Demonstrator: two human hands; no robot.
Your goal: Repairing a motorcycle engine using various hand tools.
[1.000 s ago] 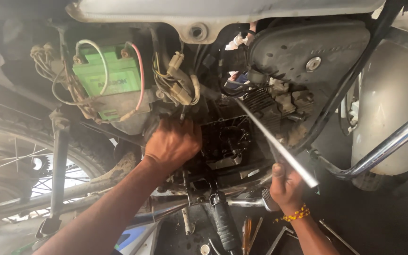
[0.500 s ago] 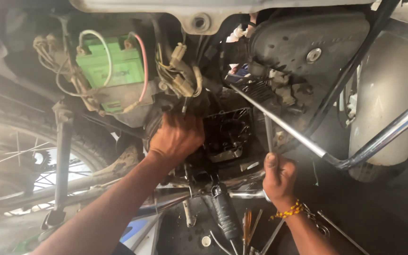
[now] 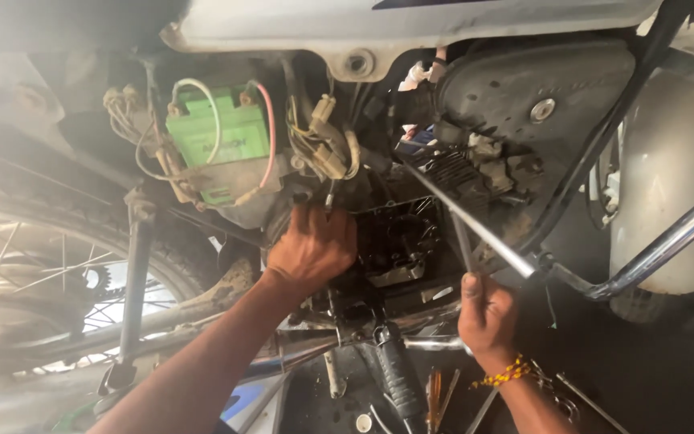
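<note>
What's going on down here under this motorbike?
A person is working on a motorcycle's engine. The left hand presses against the engine's open, dark casing, below a green battery and a bundle of wire connectors. The right hand grips a long metal rod that angles up toward the engine. Loose tools lie on the floor below.

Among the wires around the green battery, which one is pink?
It is the wire curving down the right edge of the green battery. The looped wire over the battery's top is white; those left of it look pale and yellowish.
</note>
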